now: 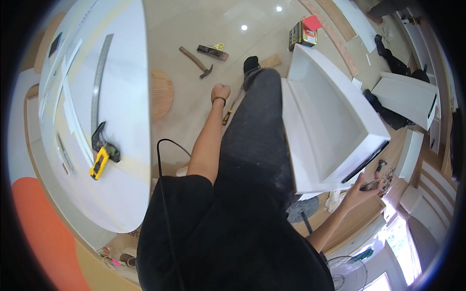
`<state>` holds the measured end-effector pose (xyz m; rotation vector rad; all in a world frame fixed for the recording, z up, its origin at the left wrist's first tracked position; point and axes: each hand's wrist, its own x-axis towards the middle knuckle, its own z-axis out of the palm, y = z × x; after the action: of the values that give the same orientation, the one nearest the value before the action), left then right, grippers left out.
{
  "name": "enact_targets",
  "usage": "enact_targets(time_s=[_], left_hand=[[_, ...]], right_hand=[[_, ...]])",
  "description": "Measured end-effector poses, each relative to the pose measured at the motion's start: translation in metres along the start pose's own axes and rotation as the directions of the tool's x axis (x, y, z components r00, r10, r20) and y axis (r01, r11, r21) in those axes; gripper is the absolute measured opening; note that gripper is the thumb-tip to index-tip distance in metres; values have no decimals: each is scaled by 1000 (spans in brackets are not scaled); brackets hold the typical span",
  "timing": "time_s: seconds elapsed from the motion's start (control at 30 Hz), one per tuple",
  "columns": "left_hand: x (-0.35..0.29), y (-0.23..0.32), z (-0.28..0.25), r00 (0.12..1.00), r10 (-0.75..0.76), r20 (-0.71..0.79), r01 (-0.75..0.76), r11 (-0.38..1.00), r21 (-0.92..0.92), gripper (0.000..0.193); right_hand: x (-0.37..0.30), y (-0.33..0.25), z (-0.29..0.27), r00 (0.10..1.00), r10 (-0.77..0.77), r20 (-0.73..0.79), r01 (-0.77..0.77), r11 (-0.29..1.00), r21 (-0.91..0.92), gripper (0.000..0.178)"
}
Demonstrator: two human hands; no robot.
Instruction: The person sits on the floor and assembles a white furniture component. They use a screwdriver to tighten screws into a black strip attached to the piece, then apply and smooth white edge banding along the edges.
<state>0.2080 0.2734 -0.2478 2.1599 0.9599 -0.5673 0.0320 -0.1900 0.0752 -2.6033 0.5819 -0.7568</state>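
My left hand [221, 92] is curled into a fist above the floor, left of my trouser leg; whatever may be inside the fingers is hidden. Just below it lies a screwdriver [226, 117] with a yellow and black handle. A white open box, like a drawer [330, 121], stands tilted against my right leg, a dark strip along its near end. Beside that end, my right hand [360, 193] grips a small flat object [371, 185] between thumb and fingers; its kind is unclear.
A claw hammer [196, 62], a dark block-shaped tool [212, 52] and yellow scissors [219, 46] lie on the tiles. A white tabletop [126, 194] at left bears a metal ruler [102, 77] and a yellow-black tool [99, 164]. Another person's leg [388, 109] and white panel [410, 94] are at right.
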Motion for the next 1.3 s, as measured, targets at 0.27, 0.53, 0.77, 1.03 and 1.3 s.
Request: enact_targets(time_s=[0.27,0.53,0.77,1.03,1.3], left_hand=[[89,142,22,949,308,-74,-284,931,229,29],[137,-11,124,940,-34,338,-179,797,576,34],[144,-95,224,888,-253,384,36,870,491,40],[159,-102,248,948,-158,276,-17,841,541,22],[105,-51,128,964,205,-171,-107,883,457,16]], right_hand=[[-12,16,40,866,494,73,-497,837,228,53],[-23,16,36,805,592,40,-582,801,-141,50],[-20,0,65,775,628,70,-574,746,-338,51],[-19,-4,86,751,660,26,-601,700,-384,51],[-28,9,62,783,619,67,-568,754,-331,52]])
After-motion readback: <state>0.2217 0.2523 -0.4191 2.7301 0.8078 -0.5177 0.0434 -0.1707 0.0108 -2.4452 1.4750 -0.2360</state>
